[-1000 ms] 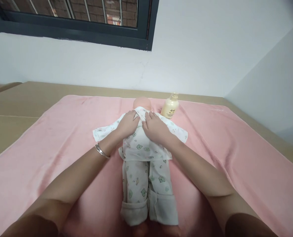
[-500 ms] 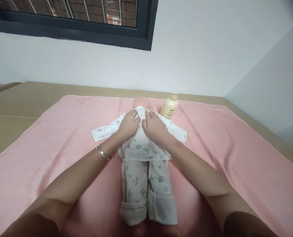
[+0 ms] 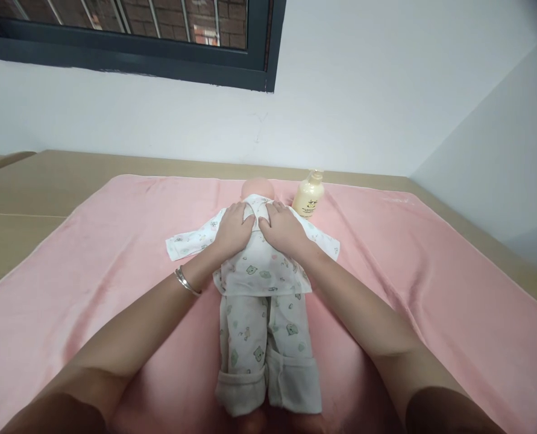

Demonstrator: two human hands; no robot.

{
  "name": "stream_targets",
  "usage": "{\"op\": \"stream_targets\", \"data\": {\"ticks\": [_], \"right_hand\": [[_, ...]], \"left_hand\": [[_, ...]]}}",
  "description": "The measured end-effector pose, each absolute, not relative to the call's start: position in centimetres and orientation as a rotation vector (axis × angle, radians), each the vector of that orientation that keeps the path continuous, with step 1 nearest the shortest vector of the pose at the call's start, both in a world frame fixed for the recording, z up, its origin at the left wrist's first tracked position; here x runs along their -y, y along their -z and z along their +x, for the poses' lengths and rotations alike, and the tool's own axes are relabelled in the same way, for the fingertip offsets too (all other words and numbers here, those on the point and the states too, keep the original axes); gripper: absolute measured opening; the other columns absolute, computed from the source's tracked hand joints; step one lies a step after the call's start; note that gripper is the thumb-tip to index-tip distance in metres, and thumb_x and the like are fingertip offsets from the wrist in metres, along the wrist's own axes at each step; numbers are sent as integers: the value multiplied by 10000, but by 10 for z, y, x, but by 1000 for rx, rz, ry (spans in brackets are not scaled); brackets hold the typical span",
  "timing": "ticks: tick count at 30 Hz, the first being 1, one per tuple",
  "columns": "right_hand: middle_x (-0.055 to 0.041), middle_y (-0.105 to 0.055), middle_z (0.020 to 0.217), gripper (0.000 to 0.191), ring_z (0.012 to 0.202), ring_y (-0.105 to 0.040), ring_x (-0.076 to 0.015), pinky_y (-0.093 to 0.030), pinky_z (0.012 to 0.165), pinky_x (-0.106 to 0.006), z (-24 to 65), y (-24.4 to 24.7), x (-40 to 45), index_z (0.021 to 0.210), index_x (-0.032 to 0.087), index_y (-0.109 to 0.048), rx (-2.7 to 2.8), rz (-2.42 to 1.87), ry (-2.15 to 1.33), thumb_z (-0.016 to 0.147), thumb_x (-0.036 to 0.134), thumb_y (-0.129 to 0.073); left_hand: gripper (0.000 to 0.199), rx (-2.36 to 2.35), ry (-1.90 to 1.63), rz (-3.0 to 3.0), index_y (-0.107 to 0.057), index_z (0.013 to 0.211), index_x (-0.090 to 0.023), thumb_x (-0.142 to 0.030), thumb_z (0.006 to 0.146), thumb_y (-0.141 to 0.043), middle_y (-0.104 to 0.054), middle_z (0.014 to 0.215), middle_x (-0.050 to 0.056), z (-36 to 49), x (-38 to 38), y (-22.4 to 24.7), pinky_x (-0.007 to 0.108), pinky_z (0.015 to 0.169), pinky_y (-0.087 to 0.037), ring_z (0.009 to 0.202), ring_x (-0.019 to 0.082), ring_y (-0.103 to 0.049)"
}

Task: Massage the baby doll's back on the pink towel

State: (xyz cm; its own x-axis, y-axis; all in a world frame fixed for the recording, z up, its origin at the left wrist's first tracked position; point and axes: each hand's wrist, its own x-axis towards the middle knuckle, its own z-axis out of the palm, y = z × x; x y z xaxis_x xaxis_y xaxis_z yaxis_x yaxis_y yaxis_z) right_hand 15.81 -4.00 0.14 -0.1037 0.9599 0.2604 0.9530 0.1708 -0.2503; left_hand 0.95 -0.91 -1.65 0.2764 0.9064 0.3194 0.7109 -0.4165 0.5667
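A baby doll (image 3: 258,188) lies on the pink blanket with its bald head away from me. It wears a white printed top (image 3: 263,272) and matching trousers (image 3: 245,334) with turned-up cuffs. My left hand (image 3: 234,228) rests flat on the upper left of the top, below the collar. On the upper right, my right hand (image 3: 284,228) lies the same way, its thumb pointing toward the left one. Both hands are open, fingers stretched out over the cloth. The doll's sleeves spread out to each side. No face shows on the doll from here.
A cream bottle (image 3: 308,196) stands just right of the doll's head. The pink blanket (image 3: 128,241) has some creases and covers most of a wooden surface (image 3: 33,193). Behind it rises a white wall (image 3: 340,90) with a dark-framed window (image 3: 268,48).
The whole view has shifted very slightly, so everything sits a little further left. Both hands stay on the doll's top, with only a slight shift of the fingers.
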Motion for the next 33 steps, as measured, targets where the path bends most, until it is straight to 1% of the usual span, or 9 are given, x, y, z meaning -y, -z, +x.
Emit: {"op": "stream_targets", "data": {"ticks": [4,8,11,17,19,25,28,31,33], "right_hand": [[-196,-662,1269,391,1191,-616,-317,-510,975,-391,153,-8,49,1199,91,-630,2046,-1854,35,984,319,-396],[-180,-720,1041,341,1001,-684,-297,-533,798,-351,145,-13,62,1051,115,-665,2078,-1935,153,993,265,-364],[-204,-713,1115,373,1086,-668,-299,-532,880,-357,144,-15,64,1075,90,-668,2099,-1922,122,1000,254,-341],[-237,-399,1583,594,1495,-358,-331,-299,1228,-422,159,-11,42,1468,-21,-442,2065,-1892,-204,1010,345,-341],[-247,-382,1590,602,1509,-331,-336,-262,1244,-430,158,-10,42,1483,-42,-416,2082,-1904,-183,1013,323,-327],[-291,-577,1398,512,1391,-484,-355,-349,1182,-428,148,-16,62,1280,-51,-608,2175,-1882,5,1010,263,-306],[-259,-610,1361,491,1340,-525,-343,-398,1143,-426,156,-16,53,1225,-1,-644,2159,-1857,-109,1002,279,-308],[-230,-536,1467,503,1392,-471,-333,-371,1172,-432,166,-12,36,1307,9,-589,2124,-1828,-227,989,286,-315],[-229,-478,1525,525,1435,-422,-333,-331,1201,-445,167,-10,32,1373,-7,-533,2134,-1829,-220,987,270,-309]], "left_hand": [[501,-1579,-809,2236,-509,1354,-100,-354,944,-375,-526,1476,194,11,10,16,525,1217,-320,1417,329,-439],[386,-1599,-764,2232,-600,1180,-132,-348,924,-408,-642,1299,188,10,9,7,510,1120,-427,1275,332,-558],[413,-1596,-664,2255,-619,1158,-102,-345,944,-363,-673,1220,194,9,10,1,481,1075,-463,1198,322,-602],[575,-1642,-557,2429,-417,1468,9,-230,956,-314,-415,1575,234,15,27,5,468,1254,-278,1510,317,-340],[563,-1612,-567,2423,-445,1453,-6,-222,947,-326,-437,1564,225,15,25,5,468,1247,-298,1500,314,-361],[495,-1598,-600,2313,-578,1295,-43,-300,971,-307,-609,1371,215,9,11,0,467,1161,-407,1331,312,-533],[542,-1629,-580,2368,-489,1396,10,-276,986,-278,-511,1482,251,13,19,3,485,1217,-333,1434,322,-440],[581,-1589,-559,2430,-399,1475,16,-280,983,-310,-370,1596,252,15,27,6,499,1257,-262,1532,338,-292],[566,-1545,-545,2418,-440,1452,-17,-293,964,-357,-406,1576,237,13,25,4,493,1241,-292,1515,342,-325]]}}
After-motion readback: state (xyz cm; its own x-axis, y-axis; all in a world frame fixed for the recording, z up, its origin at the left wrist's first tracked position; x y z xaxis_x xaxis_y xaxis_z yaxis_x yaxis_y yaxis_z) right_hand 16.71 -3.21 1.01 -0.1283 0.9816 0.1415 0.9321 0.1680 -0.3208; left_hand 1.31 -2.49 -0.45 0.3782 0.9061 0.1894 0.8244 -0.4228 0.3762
